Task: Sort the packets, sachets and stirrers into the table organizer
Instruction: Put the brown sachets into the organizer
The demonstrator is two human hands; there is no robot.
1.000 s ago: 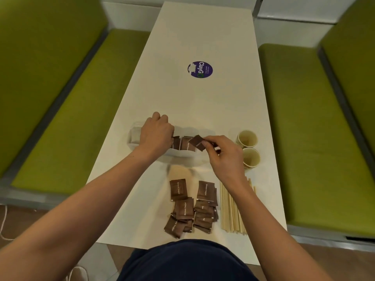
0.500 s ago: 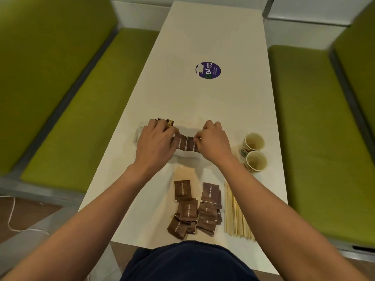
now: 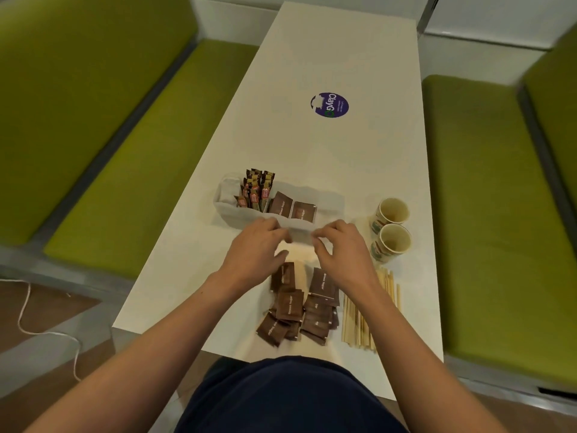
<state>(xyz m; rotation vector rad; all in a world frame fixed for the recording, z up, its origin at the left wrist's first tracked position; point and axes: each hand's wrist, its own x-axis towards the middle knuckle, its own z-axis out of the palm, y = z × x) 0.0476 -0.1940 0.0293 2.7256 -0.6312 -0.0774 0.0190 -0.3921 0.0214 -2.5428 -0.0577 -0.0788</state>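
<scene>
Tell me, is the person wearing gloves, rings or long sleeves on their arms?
No gloves. The left hand and right hand are bare, and both forearms too: no sleeves, watch or bracelet in view. I see no rings, though it is blurry there. The only clothing showing is a dark blue garment at the bottom.
</scene>
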